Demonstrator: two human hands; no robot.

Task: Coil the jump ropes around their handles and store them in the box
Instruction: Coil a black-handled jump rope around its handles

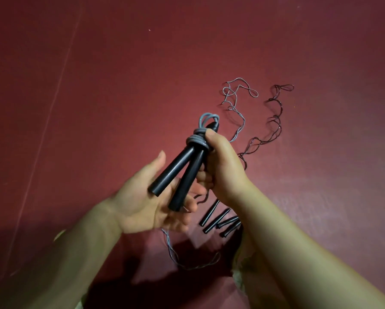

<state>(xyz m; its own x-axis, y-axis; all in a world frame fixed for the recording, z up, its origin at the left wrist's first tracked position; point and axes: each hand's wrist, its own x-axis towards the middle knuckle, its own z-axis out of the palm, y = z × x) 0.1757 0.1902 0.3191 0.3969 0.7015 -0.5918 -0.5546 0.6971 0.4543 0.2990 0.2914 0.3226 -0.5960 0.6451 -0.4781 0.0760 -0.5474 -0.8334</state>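
Grey cord [196,139] was wound in a few turns around the upper ends of two black handles [178,175], held above the maroon floor [98,85]; the right hand [220,166] gripped the bundle at the coil with thumb pressed on the wraps, while the left hand [151,197] lay flat and relaxed under the handle butts. Handles appeared rigid and light, the cord springy and likely to unwind, so the coil itself was judged the best hold. Two uncoiled ropes [274,121] and their loose handles [220,221] lay on the floor beyond; no box was in view.

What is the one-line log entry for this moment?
right hand grips coiled rope | left hand open under handles | box unseen
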